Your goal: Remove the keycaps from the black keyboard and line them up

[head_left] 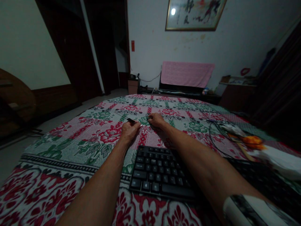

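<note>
My left hand is closed around a thin black object, whose dark end sticks out past the fingers; its kind is too small to tell. A tiny bright spot shows at the thumb tip. To the right and slightly farther off, my right hand rests low over the patterned cloth with its fingertips pinched together. Whatever it holds, if anything, cannot be made out. Below both hands lies a black keyboard, its right part hidden under my right forearm. The hands are apart from each other and beyond the keyboard's far edge.
A red, green and white flowered cloth covers the surface. On the right lie a black cable, an orange item, white crumpled material and another dark keyboard-like object. A pink towel hangs against the far wall.
</note>
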